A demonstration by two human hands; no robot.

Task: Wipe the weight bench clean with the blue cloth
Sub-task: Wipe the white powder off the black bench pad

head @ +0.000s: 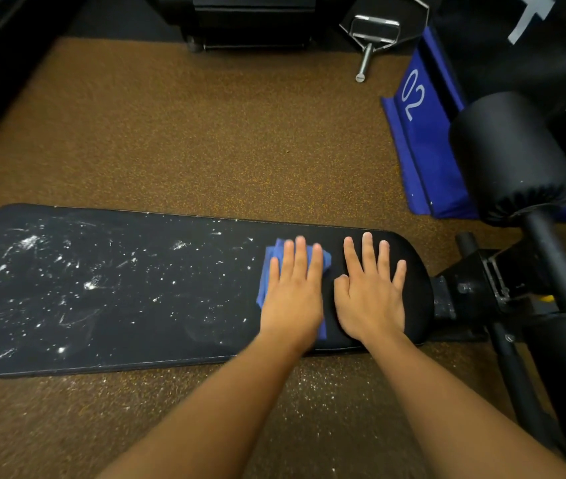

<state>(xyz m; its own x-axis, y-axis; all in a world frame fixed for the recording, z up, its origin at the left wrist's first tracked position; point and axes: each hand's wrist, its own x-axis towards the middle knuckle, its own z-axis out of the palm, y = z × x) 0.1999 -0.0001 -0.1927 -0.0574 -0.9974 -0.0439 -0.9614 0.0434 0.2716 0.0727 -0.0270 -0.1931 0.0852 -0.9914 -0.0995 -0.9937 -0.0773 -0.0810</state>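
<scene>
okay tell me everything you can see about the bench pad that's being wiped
The bench pad is a long, flat, black cushion that looks like vinyl, lying level across the view with a rounded right end. White powdery specks and smears cover its left and middle stretch; the right end looks clean. The left hand presses a folded blue cloth flat on it, and the right hand rests palm-down beside it. A black metal frame joins its right end.

cloth (271,271): mostly hidden under left hand (291,292) | surface (102,288): far left end cut by frame edge | roller pad (512,157) right of right hand (371,292): partly cut off | forearms: cut off below
</scene>
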